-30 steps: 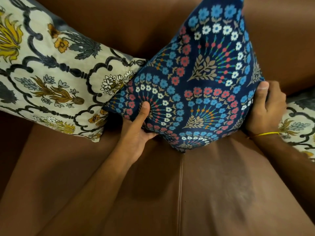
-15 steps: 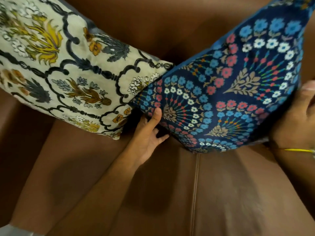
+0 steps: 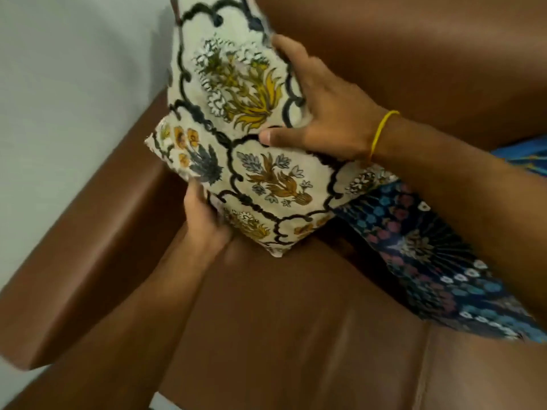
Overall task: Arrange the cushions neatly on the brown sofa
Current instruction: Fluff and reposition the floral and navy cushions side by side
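Both hands' grip is closed on the cream cushion (image 3: 251, 161).
It sits in the brown sofa (image 3: 296, 321) corner, overlapping the blue cushion (image 3: 429, 261); right hand (image 3: 325, 113) on top, left hand (image 3: 204, 223) underneath.

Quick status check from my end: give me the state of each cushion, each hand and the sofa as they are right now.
Cream floral cushion: gripped by both hands, tilted, by the armrest corner.
Navy floral cushion: lying on the seat, partly under the cream cushion's right corner, not held.
Left hand: gripping the cream cushion's lower left edge.
Right hand: gripping the cream cushion's right edge.
Brown sofa: front of the seat bare.
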